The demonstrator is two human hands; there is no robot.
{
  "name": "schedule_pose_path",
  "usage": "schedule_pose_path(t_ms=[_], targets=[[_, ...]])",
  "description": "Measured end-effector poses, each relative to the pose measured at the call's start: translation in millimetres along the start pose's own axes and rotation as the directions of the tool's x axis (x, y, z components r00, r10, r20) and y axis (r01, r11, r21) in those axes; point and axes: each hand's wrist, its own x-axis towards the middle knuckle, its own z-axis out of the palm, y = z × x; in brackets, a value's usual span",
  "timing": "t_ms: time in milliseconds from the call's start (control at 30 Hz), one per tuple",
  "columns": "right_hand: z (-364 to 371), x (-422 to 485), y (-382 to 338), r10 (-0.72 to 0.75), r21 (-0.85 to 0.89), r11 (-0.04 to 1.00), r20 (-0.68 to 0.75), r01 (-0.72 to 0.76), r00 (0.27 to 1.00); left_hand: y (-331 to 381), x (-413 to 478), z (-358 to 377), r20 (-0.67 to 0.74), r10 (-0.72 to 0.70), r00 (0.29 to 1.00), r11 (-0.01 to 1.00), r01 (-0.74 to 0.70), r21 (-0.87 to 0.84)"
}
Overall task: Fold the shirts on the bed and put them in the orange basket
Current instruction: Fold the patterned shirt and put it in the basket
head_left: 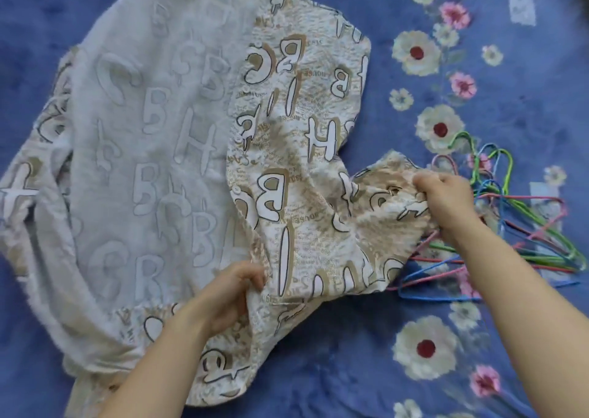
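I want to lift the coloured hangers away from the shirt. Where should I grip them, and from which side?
Probably at the bunched hooks, coming from the right: there the hangers gather into one handful, while the shirt covers their left ends.

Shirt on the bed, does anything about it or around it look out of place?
Yes. The shirt lies crumpled with its left part showing the pale reverse side, and a tangle of coloured hangers lies partly under its right edge, by the right hand.
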Motion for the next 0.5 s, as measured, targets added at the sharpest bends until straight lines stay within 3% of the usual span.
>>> schedule_pose_path(t_ms=[67, 167, 267, 333, 400, 500], targets=[[-34.9, -10.2, 29.1, 0.081, -0.099, 0.991, -0.11, -0.092, 0.991, -11.1, -1.8, 1.8, 0.0, -0.005, 1.0, 0.989, 0.005, -0.144], [-65.0, -35.7, 72.7, 0.153, -0.255, 0.949, -0.148, -0.187, 0.977, -37.7, -0.3, 4.9, 0.015, -0.071, 0.997, 0.997, 0.071, -0.009], [-59.9, -49.8, 89.5, 0.269, -0.157, 0.953, 0.044, -0.26, 0.962, -54.6, -4.6, 16.9, 0.029, -0.083, 0.996, 0.962, 0.072, 0.263], [-54.7, -52.6, 96.0, 0.263, -0.141, 0.959, 0.14, -0.244, 0.955, -69.9, -4.2, 24.3, -0.04, 0.006, 0.999, 0.856, 0.016, 0.517], [-54.7, -51.9, 99.9, 0.259, -0.022, 0.966, 0.047, -0.258, 0.965, -76.3, -7.0, 23.0, -0.102, 0.081, 0.991, 0.764, 0.004, 0.645], [-67.2, -50.8, 102.0, 0.368, 0.268, 0.909, -0.152, -0.32, 0.917, -86.6, -17.4, 7.1, -0.056, -0.121, 0.991, 0.844, 0.133, 0.52]])
